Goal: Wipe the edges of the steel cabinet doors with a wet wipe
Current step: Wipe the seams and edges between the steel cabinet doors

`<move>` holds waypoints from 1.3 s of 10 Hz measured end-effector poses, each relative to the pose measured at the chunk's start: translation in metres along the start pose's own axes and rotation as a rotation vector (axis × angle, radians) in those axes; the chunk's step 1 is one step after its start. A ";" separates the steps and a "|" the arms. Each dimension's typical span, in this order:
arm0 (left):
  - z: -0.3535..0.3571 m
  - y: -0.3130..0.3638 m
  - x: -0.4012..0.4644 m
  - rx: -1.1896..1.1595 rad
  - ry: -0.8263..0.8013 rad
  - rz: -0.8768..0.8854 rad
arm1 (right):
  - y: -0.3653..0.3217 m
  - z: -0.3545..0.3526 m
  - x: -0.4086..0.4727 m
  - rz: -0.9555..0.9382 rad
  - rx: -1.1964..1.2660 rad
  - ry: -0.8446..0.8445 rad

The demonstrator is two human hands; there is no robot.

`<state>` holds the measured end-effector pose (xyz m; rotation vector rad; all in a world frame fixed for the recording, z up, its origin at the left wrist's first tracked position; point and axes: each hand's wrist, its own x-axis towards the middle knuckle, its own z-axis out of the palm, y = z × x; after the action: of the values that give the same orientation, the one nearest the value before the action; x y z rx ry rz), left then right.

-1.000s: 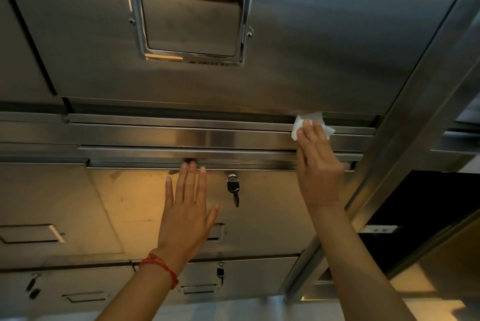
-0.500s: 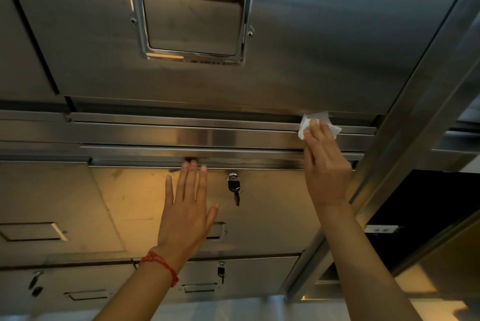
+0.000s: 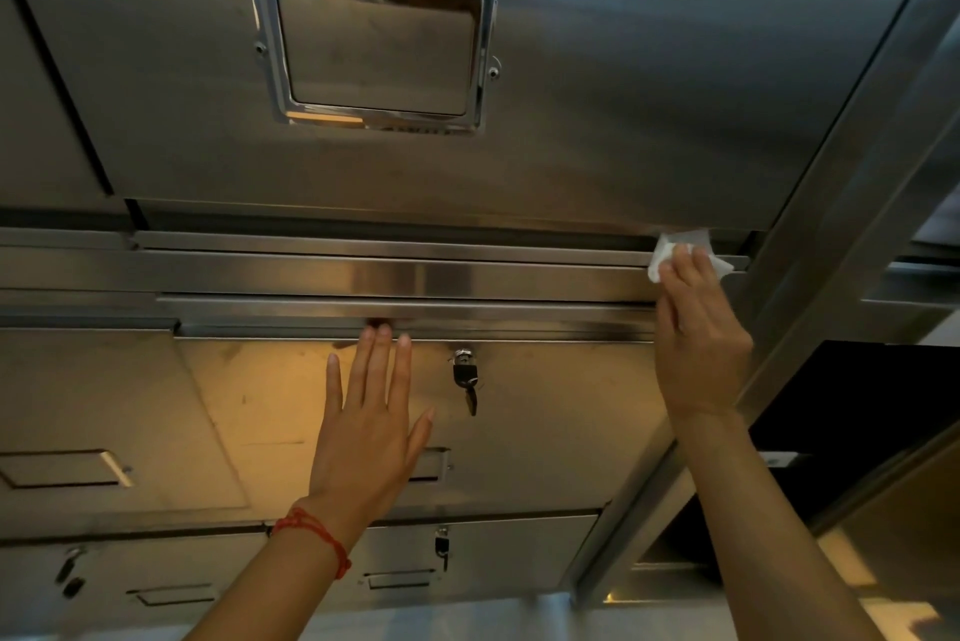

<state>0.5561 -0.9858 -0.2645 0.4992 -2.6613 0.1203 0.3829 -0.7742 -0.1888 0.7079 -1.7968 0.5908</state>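
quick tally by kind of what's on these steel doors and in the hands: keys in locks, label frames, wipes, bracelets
Keys hanging in locks: 2, one on the middle door, one on the lower door
Label frames: 5, the clearest being the shiny one on the upper door
Wet wipe: 1, under the right hand
Red bracelet: 1, at the left hand
Total: 9

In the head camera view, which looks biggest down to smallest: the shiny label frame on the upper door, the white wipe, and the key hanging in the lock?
1. label frame
2. wipe
3. key
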 end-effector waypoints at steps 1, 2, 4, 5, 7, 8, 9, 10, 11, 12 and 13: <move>0.000 0.000 0.000 -0.002 -0.006 0.001 | -0.001 0.001 0.000 0.013 -0.021 0.014; 0.001 0.002 0.001 -0.004 -0.002 -0.013 | -0.013 0.006 -0.002 -0.049 0.007 0.005; 0.000 0.000 0.000 -0.006 0.007 -0.004 | 0.000 0.005 -0.002 -0.038 0.018 0.030; 0.000 0.001 0.000 -0.017 0.009 -0.006 | 0.002 0.002 0.000 0.035 -0.004 0.060; 0.001 0.001 0.000 -0.021 0.006 -0.013 | -0.008 0.006 -0.003 -0.029 0.002 0.011; 0.000 0.000 0.001 -0.013 0.004 0.000 | 0.003 0.003 -0.002 -0.033 0.001 0.021; -0.001 0.000 0.000 -0.009 -0.003 0.003 | 0.010 0.001 -0.002 0.029 -0.001 0.042; 0.000 0.001 0.000 -0.014 0.005 -0.007 | 0.005 0.004 -0.002 0.031 -0.009 0.041; 0.000 0.003 0.000 -0.019 0.009 -0.013 | 0.006 0.005 -0.001 -0.070 -0.010 0.027; -0.001 0.002 0.000 -0.019 0.011 -0.002 | 0.017 0.002 0.000 -0.075 -0.016 0.042; -0.004 0.000 -0.001 -0.021 0.013 0.009 | 0.025 0.000 0.001 0.013 0.028 0.088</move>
<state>0.5586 -0.9847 -0.2612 0.4777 -2.6492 0.0983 0.3652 -0.7570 -0.1894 0.6797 -1.7160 0.6466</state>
